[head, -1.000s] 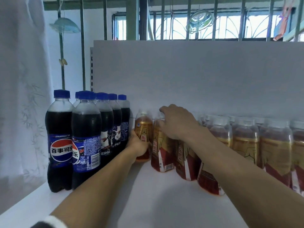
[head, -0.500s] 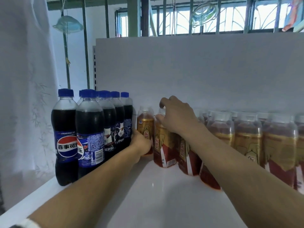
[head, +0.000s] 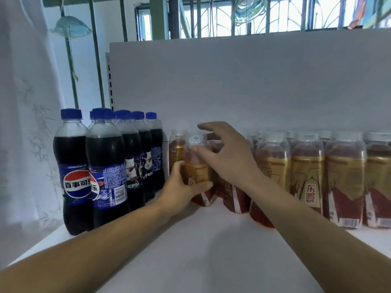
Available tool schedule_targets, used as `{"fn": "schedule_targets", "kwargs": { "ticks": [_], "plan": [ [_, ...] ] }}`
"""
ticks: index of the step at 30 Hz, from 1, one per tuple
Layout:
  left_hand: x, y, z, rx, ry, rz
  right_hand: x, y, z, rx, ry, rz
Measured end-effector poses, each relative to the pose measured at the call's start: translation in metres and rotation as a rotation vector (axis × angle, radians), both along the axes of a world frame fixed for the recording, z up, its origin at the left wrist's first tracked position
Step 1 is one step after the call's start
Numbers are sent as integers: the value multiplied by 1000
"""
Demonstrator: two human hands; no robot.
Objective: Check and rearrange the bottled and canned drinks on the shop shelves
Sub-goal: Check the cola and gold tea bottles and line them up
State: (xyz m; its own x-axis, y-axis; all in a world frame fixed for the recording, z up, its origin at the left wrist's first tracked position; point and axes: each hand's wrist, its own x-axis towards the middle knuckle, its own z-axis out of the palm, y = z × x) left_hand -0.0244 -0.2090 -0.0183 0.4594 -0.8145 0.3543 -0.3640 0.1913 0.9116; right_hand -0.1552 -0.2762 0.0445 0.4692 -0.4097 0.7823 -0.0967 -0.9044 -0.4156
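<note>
Head camera shows your left hand holding a gold-and-red Dongpeng drink bottle round its middle, with the thumb across the front and the fingers curled round the far side. Your right hand is just above, fingers spread wide, holding nothing, thumb by the bottle's neck. Pepsi bottles stand left of your left fingers. More Dongpeng bottles stand right of your right fingers on the white shelf.

A small shop: a white shelf with a slotted backboard carries rows of cola bottles and amber drink bottles.
</note>
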Motion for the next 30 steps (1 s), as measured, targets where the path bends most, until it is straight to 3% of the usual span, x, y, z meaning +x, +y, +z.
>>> {"fn": "schedule_targets", "kwargs": {
  "ticks": [8,15,24,30],
  "plan": [
    [7,13,-5,-108,-20,-95,-6,5,-19,316,118,170],
    [-5,22,0,-199,170,-212,-3,-2,-16,574,-75,283],
    [-23,30,-2,-108,194,-331,-1,8,-15,616,-301,295],
    [-20,29,-4,-60,384,-516,-7,7,-11,892,-316,713]
  ]
}}
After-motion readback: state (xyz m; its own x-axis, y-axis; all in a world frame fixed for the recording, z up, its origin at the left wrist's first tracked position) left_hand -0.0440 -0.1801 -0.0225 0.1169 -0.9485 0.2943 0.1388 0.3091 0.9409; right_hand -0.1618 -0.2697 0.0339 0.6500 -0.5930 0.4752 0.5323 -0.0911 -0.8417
